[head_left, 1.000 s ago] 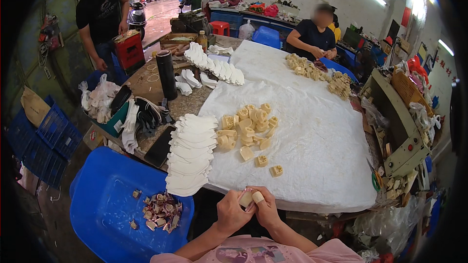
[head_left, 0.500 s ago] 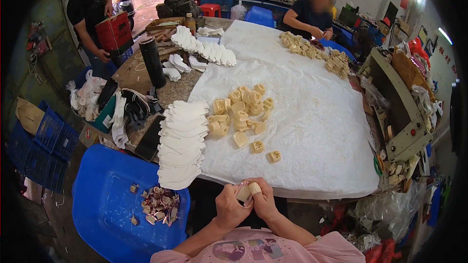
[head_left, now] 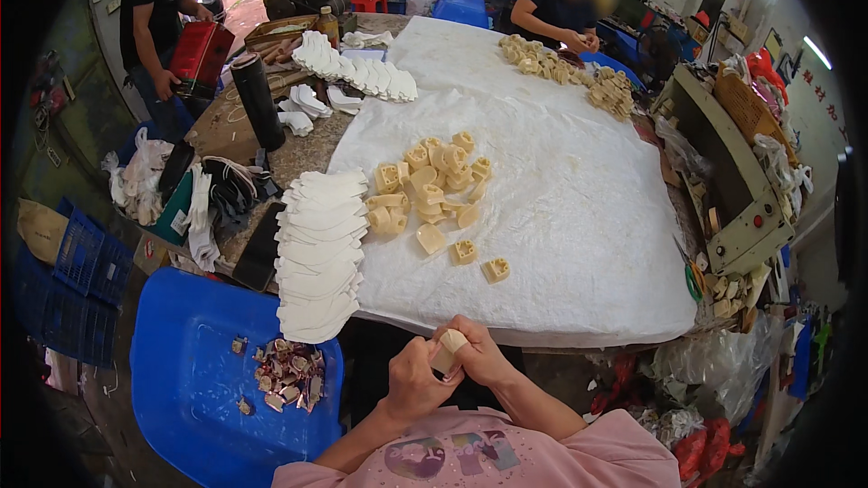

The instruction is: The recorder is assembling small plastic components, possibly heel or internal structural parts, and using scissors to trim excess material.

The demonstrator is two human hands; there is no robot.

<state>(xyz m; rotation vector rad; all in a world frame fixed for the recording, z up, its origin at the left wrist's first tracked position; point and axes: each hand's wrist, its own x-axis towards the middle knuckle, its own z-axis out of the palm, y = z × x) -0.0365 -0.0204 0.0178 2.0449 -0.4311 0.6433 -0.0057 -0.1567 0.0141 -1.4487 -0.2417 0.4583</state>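
Observation:
Close to my body, just off the table's near edge, both hands grip a small cream heel-shaped block [head_left: 444, 361]. My left hand [head_left: 411, 380] is closed round its left side. My right hand [head_left: 482, 359] presses from the right, its thumb over the top. A pale cream patch [head_left: 453, 340] shows at that thumb; whether it is a wrap on the thumb or another piece, I cannot tell. Ahead on the white sheet [head_left: 542, 244] lies a heap of similar cream blocks [head_left: 434, 172], with a few loose ones nearer me.
Overlapping white cut pieces [head_left: 316, 258] line the table's left edge. Below stands a blue tub [head_left: 181, 380] holding shiny brownish pieces [head_left: 289, 375]. Scissors [head_left: 693, 280] lie at the right edge, beside a machine [head_left: 750, 226]. A co-worker [head_left: 551, 14] sits across; another person carries a red box [head_left: 201, 59].
My right thumb has moved left across the top of the block, and the hands have drawn closer together. The whole view has shifted slightly. The person at left has turned the red box.

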